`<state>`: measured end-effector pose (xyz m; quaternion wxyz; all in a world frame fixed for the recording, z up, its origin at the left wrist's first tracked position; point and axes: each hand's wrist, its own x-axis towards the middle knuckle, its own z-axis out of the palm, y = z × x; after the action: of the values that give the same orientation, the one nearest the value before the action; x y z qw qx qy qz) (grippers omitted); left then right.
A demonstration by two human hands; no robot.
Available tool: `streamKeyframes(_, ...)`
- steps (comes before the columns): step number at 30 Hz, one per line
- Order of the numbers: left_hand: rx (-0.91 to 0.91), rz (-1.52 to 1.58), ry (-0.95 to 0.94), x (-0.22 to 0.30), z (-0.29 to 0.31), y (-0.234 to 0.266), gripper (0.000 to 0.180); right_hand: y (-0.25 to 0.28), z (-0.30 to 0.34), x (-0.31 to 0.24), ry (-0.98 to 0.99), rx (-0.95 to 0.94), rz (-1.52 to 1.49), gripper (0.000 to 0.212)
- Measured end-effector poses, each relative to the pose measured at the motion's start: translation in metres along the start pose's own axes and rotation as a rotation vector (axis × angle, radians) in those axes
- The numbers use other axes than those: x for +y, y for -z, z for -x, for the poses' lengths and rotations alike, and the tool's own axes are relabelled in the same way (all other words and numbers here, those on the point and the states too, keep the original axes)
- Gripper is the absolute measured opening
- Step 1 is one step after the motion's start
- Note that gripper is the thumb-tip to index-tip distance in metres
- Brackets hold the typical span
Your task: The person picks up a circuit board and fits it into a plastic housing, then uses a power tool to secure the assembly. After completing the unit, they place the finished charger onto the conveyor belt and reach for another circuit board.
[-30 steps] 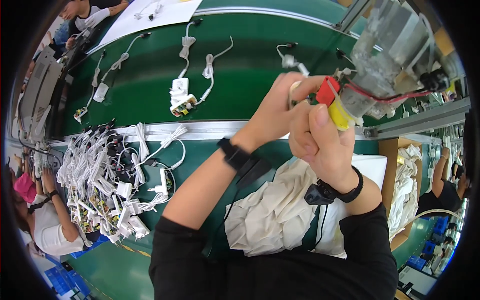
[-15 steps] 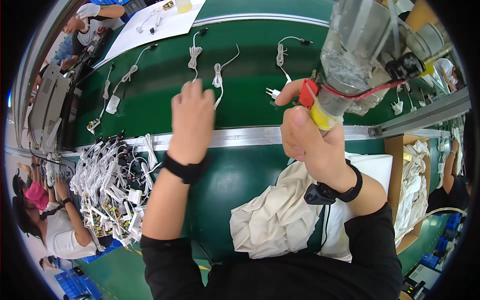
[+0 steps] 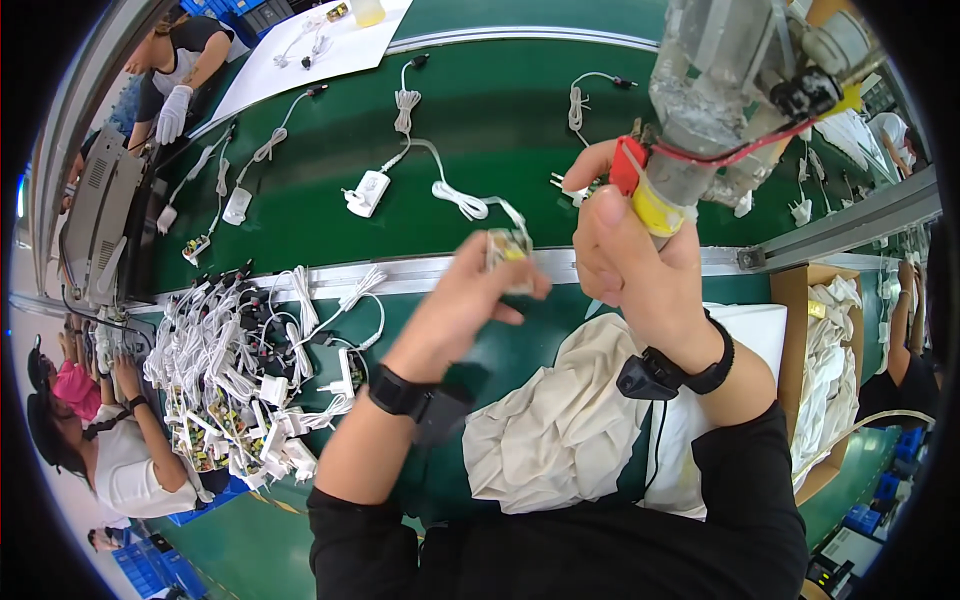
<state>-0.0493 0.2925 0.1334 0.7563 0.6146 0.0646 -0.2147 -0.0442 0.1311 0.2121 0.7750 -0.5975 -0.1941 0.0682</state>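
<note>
Left hand (image 3: 470,300) pinches a small circuit board (image 3: 508,250) just left of and below the hanging tool (image 3: 700,120) that the right hand (image 3: 625,255) grips.

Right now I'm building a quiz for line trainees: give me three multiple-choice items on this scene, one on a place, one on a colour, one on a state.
1. Where does the heap of white cables lie?
A. To the person's left
B. On the white paper sheet
C. In the cardboard box

2. What colour is the belt?
A. Grey
B. Green
C. Blue

3. How is the left hand?
A. Flat on the cloth
B. Empty, open
C. Pinching a small part with a white cable

Answers: 1 A, the heap of white cables lies at lower left. 2 B, the belt is green. 3 C, the left hand pinches the small part.
</note>
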Motion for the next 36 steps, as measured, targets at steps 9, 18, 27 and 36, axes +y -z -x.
streamKeyframes(9, -0.313, 0.347, -0.035, -0.058, 0.007, -0.041, 0.037, 0.008, -0.010, 0.006, 0.040, 0.009, 0.014, 0.034)
streamKeyframes(18, -0.385, 0.364, -0.064, -0.060, 0.005, -0.038, 0.040, 0.010, -0.011, 0.020, 0.033, -0.020, 0.012, 0.033)
streamKeyframes(27, -0.401, 0.352, -0.083, -0.060, 0.006, -0.038, 0.040, 0.008, -0.009, 0.014, 0.030, -0.034, 0.038, 0.034)
streamKeyframes(36, -0.198, 0.449, -0.057, -0.059, -0.002, -0.032, 0.034, 0.011, 0.000, 0.023, 0.056, -0.156, 0.040, 0.038)
